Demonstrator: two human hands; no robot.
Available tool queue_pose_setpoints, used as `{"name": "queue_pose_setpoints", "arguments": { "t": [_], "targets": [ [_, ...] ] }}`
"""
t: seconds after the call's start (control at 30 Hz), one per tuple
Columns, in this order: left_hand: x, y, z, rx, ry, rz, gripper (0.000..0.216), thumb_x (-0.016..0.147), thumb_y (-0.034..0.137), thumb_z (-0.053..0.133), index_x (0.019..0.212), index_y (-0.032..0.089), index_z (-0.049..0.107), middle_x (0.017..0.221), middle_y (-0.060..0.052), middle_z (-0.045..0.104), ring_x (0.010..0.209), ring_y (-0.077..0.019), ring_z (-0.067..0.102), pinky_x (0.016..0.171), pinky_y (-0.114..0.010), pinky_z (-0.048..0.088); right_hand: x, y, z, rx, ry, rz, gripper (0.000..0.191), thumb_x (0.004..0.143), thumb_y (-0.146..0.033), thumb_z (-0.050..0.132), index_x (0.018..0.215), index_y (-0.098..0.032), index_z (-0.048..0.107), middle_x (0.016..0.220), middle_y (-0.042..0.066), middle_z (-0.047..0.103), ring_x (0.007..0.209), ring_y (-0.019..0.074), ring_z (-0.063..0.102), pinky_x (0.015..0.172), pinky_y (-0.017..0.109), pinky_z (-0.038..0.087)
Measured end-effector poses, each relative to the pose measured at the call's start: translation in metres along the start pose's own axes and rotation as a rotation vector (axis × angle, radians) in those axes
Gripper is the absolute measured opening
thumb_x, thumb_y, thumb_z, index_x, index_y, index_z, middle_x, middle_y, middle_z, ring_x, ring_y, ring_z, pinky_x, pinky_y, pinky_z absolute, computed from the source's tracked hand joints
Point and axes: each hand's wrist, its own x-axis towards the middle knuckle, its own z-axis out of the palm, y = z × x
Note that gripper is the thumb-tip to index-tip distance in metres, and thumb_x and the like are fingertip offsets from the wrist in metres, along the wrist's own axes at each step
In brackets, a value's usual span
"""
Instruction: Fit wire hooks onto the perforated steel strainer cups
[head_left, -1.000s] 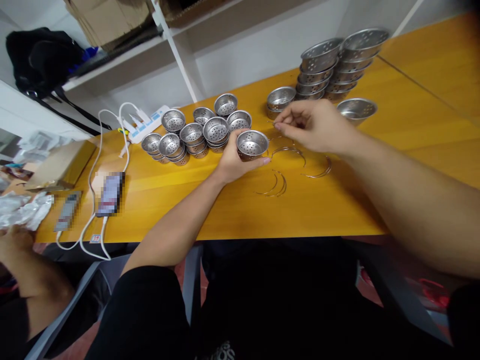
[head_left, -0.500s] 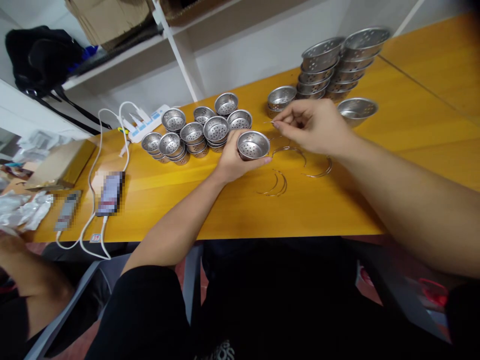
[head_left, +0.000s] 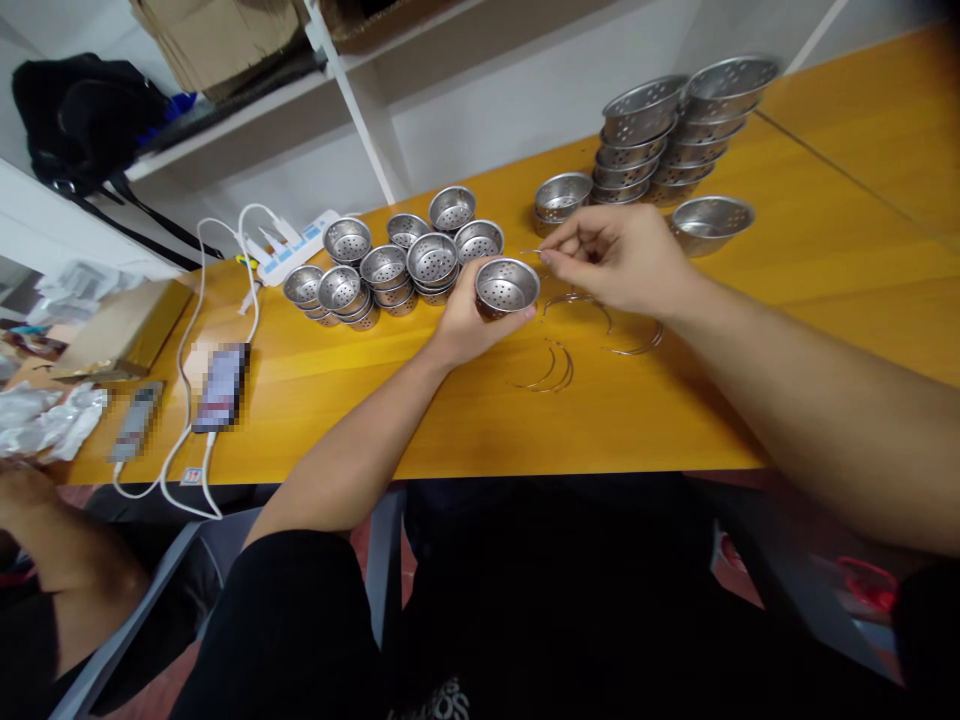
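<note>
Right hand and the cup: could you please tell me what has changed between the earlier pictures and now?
The right hand has moved slightly left, closer to the cup, together with its thin wire. Nothing was visibly taken or let go. The left hand still holds the cup; the stacked cups stayed.

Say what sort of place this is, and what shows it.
Probably a small workshop: perforated metal cups stacked on a table, loose curved wires nearby, and shelving behind.
</note>
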Motion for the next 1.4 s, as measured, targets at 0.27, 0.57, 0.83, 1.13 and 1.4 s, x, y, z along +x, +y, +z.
{"name": "queue_pose_setpoints", "arguments": {
  "t": [0.27,0.57,0.83,1.13,1.4],
  "targets": [
    [0.003,-0.011,-0.002,0.015,-0.021,0.040,0.117,0.086,0.082,0.115,0.170,0.028,0.056,0.154,-0.015,0.080,0.141,-0.0372,0.086,0.131,-0.066,0.074,0.012,0.024,0.012,0.202,0.049,-0.180,0.052,0.098,-0.080,0.109,0.106,-0.032,0.091,0.090,0.006,0.079,0.076,0.0267,0.070,0.071,0.049,0.069],
    [0.002,0.005,0.000,0.127,-0.005,0.127,0.091,0.104,0.072,0.104,0.176,0.031,0.067,0.168,-0.018,0.074,0.172,-0.0429,0.069,0.154,-0.077,0.055,0.009,0.020,0.010,0.204,0.030,-0.191,0.036,0.103,-0.065,0.110,0.105,-0.033,0.092,0.091,0.006,0.080,0.078,0.0260,0.070,0.068,0.046,0.066],
    [0.000,-0.001,0.003,0.011,0.009,0.018,0.099,0.090,0.070,0.116,0.162,0.027,0.065,0.148,-0.014,0.082,0.143,-0.0382,0.085,0.134,-0.071,0.072,0.013,0.023,0.017,0.161,-0.008,-0.152,0.028,0.101,-0.048,0.111,0.103,-0.029,0.091,0.087,0.005,0.079,0.073,0.0237,0.066,0.069,0.045,0.058],
    [-0.003,-0.001,0.005,0.027,-0.065,0.050,0.111,0.086,0.077,0.118,0.163,0.029,0.055,0.155,-0.014,0.082,0.141,-0.0360,0.087,0.127,-0.061,0.075,0.012,0.017,0.030,0.087,0.084,-0.086,0.015,0.101,-0.018,0.095,0.093,-0.029,0.087,0.085,0.004,0.079,0.074,0.0250,0.066,0.070,0.045,0.055],
    [-0.006,0.019,0.006,0.062,-0.007,-0.028,0.102,0.089,0.079,0.114,0.159,0.026,0.063,0.146,-0.012,0.087,0.129,-0.0327,0.089,0.121,-0.057,0.075,0.013,0.008,0.037,0.195,0.081,-0.103,0.019,0.097,-0.018,0.100,0.107,-0.027,0.087,0.072,-0.002,0.069,0.064,0.0186,0.056,0.063,0.038,0.045]
  ]
}}
